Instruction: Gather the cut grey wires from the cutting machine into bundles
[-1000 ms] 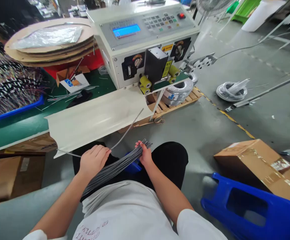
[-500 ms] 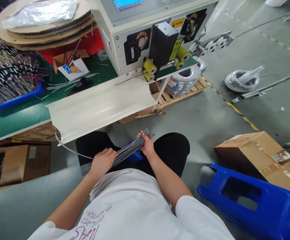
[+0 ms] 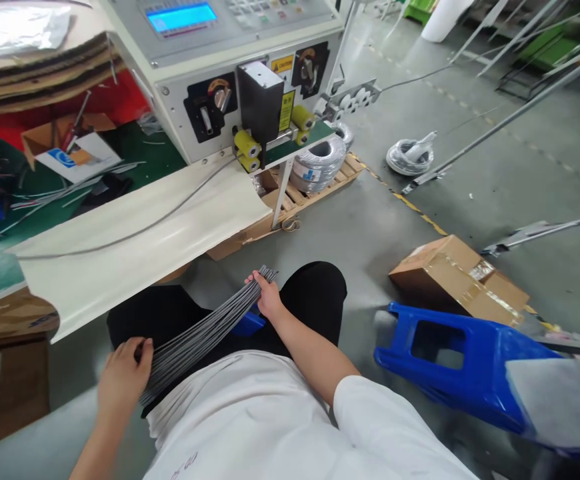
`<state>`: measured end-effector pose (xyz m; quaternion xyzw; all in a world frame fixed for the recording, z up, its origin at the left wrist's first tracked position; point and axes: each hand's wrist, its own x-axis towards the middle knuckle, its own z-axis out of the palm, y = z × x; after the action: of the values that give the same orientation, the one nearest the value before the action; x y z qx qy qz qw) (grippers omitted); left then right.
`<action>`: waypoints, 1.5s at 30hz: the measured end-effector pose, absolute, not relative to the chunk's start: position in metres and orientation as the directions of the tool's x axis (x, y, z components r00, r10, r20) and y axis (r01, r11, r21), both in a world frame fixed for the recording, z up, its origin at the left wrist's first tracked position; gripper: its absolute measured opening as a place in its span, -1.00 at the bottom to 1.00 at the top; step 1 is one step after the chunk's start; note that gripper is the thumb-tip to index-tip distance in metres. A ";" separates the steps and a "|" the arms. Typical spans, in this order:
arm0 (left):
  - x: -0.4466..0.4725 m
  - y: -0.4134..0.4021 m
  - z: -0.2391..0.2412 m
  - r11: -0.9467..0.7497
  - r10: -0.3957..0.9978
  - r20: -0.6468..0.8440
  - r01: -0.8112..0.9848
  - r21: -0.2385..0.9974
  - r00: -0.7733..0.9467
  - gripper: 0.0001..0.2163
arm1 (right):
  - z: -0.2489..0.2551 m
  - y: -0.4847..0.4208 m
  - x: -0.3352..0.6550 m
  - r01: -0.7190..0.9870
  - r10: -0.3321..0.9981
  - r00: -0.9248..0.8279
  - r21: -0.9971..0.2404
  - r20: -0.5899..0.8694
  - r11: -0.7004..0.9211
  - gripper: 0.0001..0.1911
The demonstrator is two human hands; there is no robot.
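My right hand point(image 3: 269, 297) is closed around the upper right end of a bundle of grey cables point(image 3: 205, 333), whose cut tips stick out past the thumb. The bundle slants down to the left across my lap and fans out there. At its lower left end is my left hand point(image 3: 126, 370), fingers bent and a gap between thumb and forefinger; its palm side is hidden. A single grey cable point(image 3: 155, 227) runs from the yellow rollers point(image 3: 247, 151) of a machine point(image 3: 210, 87) along a cream trough point(image 3: 145, 257).
The machine stands on a green bench point(image 3: 157, 143) with an open small carton point(image 3: 77, 157) and cable scraps. Cable coils point(image 3: 319, 167) lie on a pallet below. To my right are a blue plastic stool point(image 3: 485, 380) and a cardboard box point(image 3: 457, 280).
My left hand has slid left, off the middle of the bundle to its lower end. A new cable now stretches along the trough from the rollers. The view has shifted right.
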<state>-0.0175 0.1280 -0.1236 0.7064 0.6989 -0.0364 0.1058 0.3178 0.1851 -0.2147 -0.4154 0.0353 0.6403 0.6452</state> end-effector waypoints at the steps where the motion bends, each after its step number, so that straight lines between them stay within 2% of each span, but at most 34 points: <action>1: -0.019 0.126 -0.123 0.001 0.980 -0.197 0.996 0.090 0.017 -0.64 | -0.215 0.186 0.317 -0.855 0.793 0.181 -0.492 -0.582 -0.166 -0.69; 5: -0.011 0.125 -0.117 -0.020 0.978 -0.207 1.000 0.005 0.021 -0.68 | -0.217 0.187 0.316 -0.859 0.783 0.185 -0.484 -0.593 -0.164 -0.69; 8: 0.006 0.133 -0.112 -0.126 0.975 -0.180 0.992 0.021 0.128 -0.72 | -0.217 0.187 0.316 -0.861 0.777 0.179 -0.477 -0.604 -0.173 -0.69; 11: 0.033 0.150 -0.102 -0.344 0.938 -0.014 0.936 0.072 0.346 -0.79 | -0.218 0.186 0.316 -0.853 0.778 0.179 -0.489 -0.602 -0.182 -0.68; 14: 0.065 0.172 -0.084 -0.581 0.808 0.197 0.808 0.101 0.556 -0.89 | -0.221 0.185 0.316 -0.855 0.781 0.181 -0.488 -0.598 -0.175 -0.66; 18: 0.097 0.204 -0.055 -0.736 0.624 0.435 0.675 0.048 0.649 -0.89 | -0.224 0.185 0.317 -0.857 0.771 0.188 -0.485 -0.609 -0.174 -0.64; 20: 0.106 0.221 -0.043 -0.714 0.613 0.501 0.699 0.023 0.610 -0.86 | -0.224 0.185 0.318 -0.851 0.769 0.195 -0.494 -0.609 -0.176 -0.63; 23: 0.116 0.249 -0.028 -0.598 0.679 0.551 0.801 0.033 0.485 -0.73 | -0.222 0.186 0.319 -0.842 0.762 0.201 -0.507 -0.616 -0.187 -0.62; 26: 0.125 0.275 -0.020 -0.515 0.748 0.533 0.852 0.091 0.395 -0.55 | -0.220 0.186 0.319 -0.842 0.765 0.193 -0.504 -0.614 -0.192 -0.62; 30: 0.133 0.294 -0.019 -0.449 0.803 0.488 0.886 0.116 0.343 -0.45 | -0.219 0.187 0.320 -0.847 0.777 0.178 -0.495 -0.603 -0.191 -0.64; 37: 0.140 0.292 -0.018 -0.363 0.866 0.394 0.929 0.075 0.306 -0.41 | -0.220 0.188 0.321 -0.855 0.781 0.159 -0.481 -0.603 -0.197 -0.63; 45: 0.135 0.287 -0.020 -0.415 0.860 0.377 0.901 0.127 0.343 -0.45 | -0.222 0.188 0.322 -0.852 0.772 0.155 -0.480 -0.616 -0.211 -0.62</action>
<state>0.1350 0.2874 -0.0199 0.8178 0.5386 0.1962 -0.0519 0.3218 0.1879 -0.2220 -0.4307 0.0462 0.6482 0.6263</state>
